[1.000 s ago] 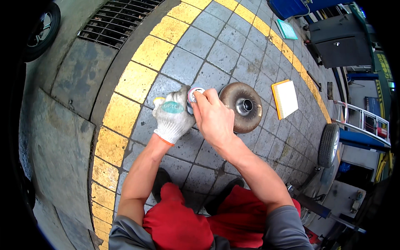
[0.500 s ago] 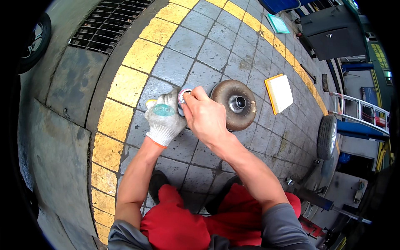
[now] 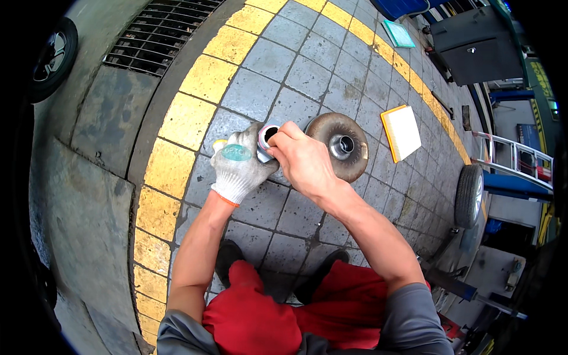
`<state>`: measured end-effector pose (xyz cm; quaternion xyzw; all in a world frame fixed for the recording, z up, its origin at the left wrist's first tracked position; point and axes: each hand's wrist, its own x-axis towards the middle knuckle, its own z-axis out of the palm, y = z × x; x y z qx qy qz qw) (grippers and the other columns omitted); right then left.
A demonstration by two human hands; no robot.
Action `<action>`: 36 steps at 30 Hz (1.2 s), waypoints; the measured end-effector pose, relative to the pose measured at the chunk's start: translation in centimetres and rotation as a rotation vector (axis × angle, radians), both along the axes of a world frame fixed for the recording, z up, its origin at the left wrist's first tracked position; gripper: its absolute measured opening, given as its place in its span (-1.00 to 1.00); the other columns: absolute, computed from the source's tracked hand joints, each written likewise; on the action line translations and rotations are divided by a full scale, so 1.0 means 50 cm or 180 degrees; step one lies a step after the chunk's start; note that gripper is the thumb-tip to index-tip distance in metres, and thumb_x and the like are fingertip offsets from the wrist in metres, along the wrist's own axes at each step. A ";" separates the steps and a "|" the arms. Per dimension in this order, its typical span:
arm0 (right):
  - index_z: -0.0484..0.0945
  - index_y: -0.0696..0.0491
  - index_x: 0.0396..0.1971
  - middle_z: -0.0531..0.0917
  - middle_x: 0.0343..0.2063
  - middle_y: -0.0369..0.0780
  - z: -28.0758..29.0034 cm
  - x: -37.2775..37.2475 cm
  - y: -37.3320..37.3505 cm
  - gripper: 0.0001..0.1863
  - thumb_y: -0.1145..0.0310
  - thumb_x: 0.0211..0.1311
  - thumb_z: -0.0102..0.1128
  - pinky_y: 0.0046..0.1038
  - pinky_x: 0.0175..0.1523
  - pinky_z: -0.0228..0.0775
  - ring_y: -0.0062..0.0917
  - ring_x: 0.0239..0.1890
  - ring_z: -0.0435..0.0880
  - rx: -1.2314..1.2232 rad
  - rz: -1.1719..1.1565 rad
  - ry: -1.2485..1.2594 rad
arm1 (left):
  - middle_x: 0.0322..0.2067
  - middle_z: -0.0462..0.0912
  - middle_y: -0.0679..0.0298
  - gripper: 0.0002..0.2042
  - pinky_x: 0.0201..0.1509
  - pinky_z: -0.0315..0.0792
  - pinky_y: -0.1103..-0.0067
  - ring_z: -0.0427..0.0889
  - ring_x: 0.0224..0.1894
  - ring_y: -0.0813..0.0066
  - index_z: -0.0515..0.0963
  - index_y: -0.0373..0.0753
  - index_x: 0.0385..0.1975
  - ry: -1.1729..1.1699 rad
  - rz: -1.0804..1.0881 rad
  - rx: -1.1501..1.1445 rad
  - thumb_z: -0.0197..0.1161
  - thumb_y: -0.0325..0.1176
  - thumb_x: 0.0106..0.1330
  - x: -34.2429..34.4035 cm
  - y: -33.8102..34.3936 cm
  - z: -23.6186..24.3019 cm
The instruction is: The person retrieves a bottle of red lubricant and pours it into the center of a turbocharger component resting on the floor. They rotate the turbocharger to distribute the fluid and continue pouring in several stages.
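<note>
In the head view, the left hand, in a pale knitted glove with a green patch and an orange cuff edge, is wrapped around a small silver cylinder. The cylinder has a pinkish rim and a dark round opening facing up. The bare right hand meets it from the other side, bent fingers at the opening; whether they pinch anything there cannot be told. The hands are close together, holding the cylinder above the tiled floor, between the two yellow strips along its edges and nearer the left one.

Just beyond the right hand, and partly covered by it, a brown ring-shaped metal part lies on the floor, its shiny hub upward. Farther right, near the right yellow strip, lies a white pleated panel with an orange-yellow edge. A green-framed panel lies at that strip's far end. A wheel stands near the strip's other end, below a ladder.
</note>
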<state>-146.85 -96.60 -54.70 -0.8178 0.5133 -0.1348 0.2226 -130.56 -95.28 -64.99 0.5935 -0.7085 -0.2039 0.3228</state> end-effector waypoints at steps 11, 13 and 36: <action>0.66 0.15 -0.15 0.62 -0.20 -0.22 -0.096 -0.016 0.037 -0.91 0.47 0.47 0.37 -0.34 -0.14 0.65 -0.42 -0.24 0.74 0.0292 -0.0947 -0.2106 | -0.12 0.79 0.21 -0.19 -0.10 0.60 0.13 0.77 -0.10 0.11 0.59 -0.14 0.23 -0.0129 0.0045 0.0051 0.66 0.13 -0.04 0.001 0.003 0.006; 0.65 0.18 -0.16 0.64 -0.17 -0.25 -0.117 -0.007 0.048 -0.89 0.44 0.54 0.34 -0.38 -0.13 0.67 -0.51 -0.22 0.73 0.1133 -0.1538 -0.3125 | -0.12 0.79 0.21 -0.16 -0.10 0.60 0.12 0.77 -0.10 0.11 0.58 -0.13 0.23 -0.0061 0.0034 -0.0097 0.66 0.15 -0.07 0.006 0.003 -0.008; 0.57 0.01 -0.09 0.67 -0.13 -0.33 -0.159 -0.019 0.051 -0.86 0.28 0.70 0.14 -0.38 0.11 0.77 -0.58 -0.11 0.74 0.2763 -0.2158 -0.6258 | -0.05 0.80 0.13 -0.23 0.01 0.65 0.14 0.77 -0.04 0.01 0.60 -0.14 0.22 -0.0037 -0.0090 0.0222 0.67 0.06 -0.01 0.005 -0.010 0.023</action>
